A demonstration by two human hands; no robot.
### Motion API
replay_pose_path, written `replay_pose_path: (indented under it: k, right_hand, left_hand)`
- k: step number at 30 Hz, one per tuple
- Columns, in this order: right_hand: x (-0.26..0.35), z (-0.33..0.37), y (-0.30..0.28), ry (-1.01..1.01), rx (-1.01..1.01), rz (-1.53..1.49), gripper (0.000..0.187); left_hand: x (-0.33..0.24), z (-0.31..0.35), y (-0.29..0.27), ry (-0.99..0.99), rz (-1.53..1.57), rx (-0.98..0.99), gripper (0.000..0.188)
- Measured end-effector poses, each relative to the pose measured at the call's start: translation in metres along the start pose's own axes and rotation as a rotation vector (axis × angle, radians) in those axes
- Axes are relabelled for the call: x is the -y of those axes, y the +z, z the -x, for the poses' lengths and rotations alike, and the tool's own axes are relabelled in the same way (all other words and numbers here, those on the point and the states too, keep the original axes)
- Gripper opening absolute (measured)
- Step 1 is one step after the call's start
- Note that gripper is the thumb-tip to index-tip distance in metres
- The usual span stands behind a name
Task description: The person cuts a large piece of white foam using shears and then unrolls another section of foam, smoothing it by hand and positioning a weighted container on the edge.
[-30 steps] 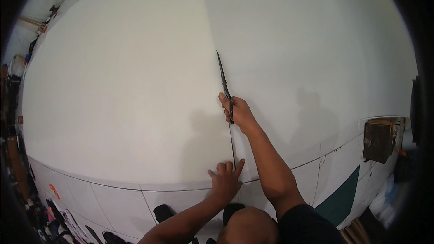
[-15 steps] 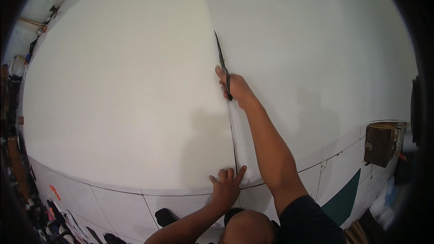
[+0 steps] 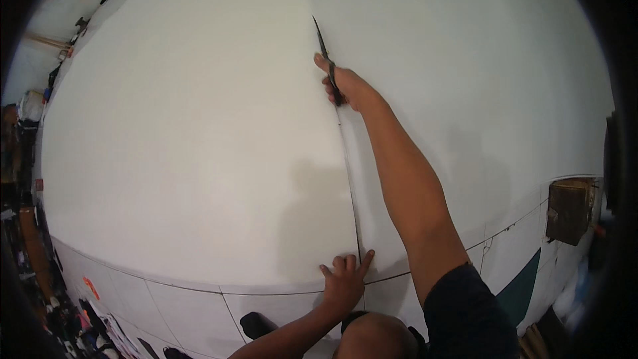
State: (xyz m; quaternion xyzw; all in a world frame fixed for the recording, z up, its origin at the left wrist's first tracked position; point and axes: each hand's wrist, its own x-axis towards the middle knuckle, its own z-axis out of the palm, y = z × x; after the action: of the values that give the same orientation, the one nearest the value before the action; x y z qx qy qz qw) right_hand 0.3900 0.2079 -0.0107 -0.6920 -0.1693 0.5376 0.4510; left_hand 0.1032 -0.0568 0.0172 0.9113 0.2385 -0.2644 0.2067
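Observation:
A large white sheet (image 3: 179, 133) spreads across most of the view, off-white on the left and greyer on the right. My right hand (image 3: 349, 86) is wrapped round the handles of black scissors (image 3: 321, 40), and their blades point away from me along the boundary between the two tones. Behind the scissors a thin dark slit (image 3: 350, 186) runs back to the sheet's near edge. Beside the near end of that slit, my left hand (image 3: 344, 284) lies on the sheet with its fingers spread and holds nothing. Whether the blades are parted is too fine to tell.
Pale floor tiles (image 3: 186, 309) border the near edge. A dark brown box-like object (image 3: 569, 211) stands at the right, with a dark green triangular piece (image 3: 522, 289) below it. Mixed clutter (image 3: 50, 292) lines the left side. My bent knee (image 3: 375, 336) is at the bottom.
My right hand and the scissors have moved farther away along the sheet, and the slit behind them is longer. My left hand keeps its place by the slit; the view has shifted slightly.

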Motion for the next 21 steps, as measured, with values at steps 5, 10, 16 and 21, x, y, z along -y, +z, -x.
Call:
replay_pose_path:
  k: [5, 10, 16, 21]
  right_hand:
    - [0.008, -0.029, 0.001, -0.096, -0.049, -0.033, 0.059]
    - [0.001, -0.036, 0.005, -0.175, -0.074, -0.092, 0.053]
    - [-0.002, -0.036, -0.007, -0.15, -0.032, -0.148, 0.052]
    - [0.012, -0.035, 0.009, -0.099, -0.016, -0.126, 0.052]
  left_hand:
    - [0.002, 0.001, -0.003, 0.019, 0.029, 0.004, 0.076]
    - [0.023, -0.016, -0.059, -0.018, 0.236, 0.178, 0.076]
    - [0.14, -0.184, -0.176, -0.159, 0.223, -1.003, 0.059]
    - [0.196, -0.248, -0.174, -0.387, 0.04, -0.956, 0.066]
